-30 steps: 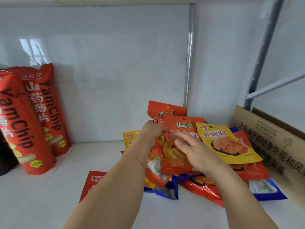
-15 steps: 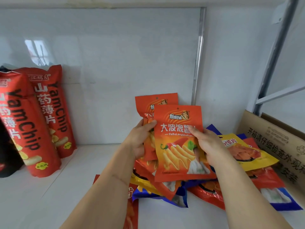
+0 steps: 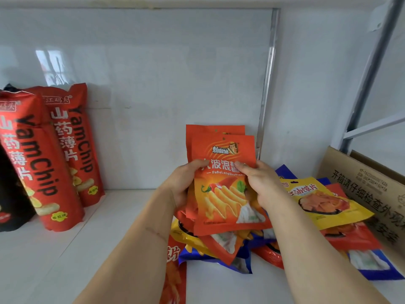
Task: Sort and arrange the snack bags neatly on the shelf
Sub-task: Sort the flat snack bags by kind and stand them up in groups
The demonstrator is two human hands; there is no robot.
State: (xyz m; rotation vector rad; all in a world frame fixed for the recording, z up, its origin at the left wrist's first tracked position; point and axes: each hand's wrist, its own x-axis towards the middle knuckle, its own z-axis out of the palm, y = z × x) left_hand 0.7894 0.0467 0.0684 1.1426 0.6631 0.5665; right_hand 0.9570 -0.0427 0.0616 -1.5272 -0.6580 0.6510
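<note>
Two orange snack bags (image 3: pixel 225 185) were held upright and stacked face to face above the white shelf (image 3: pixel 65 249), right of centre. The front bag showed wavy chips and printed characters; only the top edge of the rear bag (image 3: pixel 214 129) was visible behind it. The left hand (image 3: pixel 183 185) was closed on the left edge of the stack, with the thumb laid across the front bag. The right hand (image 3: pixel 262 185) was closed on the right edge, with the thumb likewise pressed onto the front face.

Beneath and to the right of the held bags, a loose pile of snack bags (image 3: pixel 219 249) lay on the shelf in red, yellow and blue. A yellow bag (image 3: pixel 324 202) rested on top of the pile at the right, tilted. A red bag (image 3: pixel 174 273) lay flat at the near edge, partly covered by the left forearm.

At the far left, two tall red YamChip bags (image 3: pixel 50 161) were leaned against the back wall (image 3: pixel 153 84), side by side, with a black bag (image 3: pixel 11 194) just beside them. A cardboard box (image 3: pixel 368 189) with printed characters was positioned at the far right, just beside the pile.
</note>
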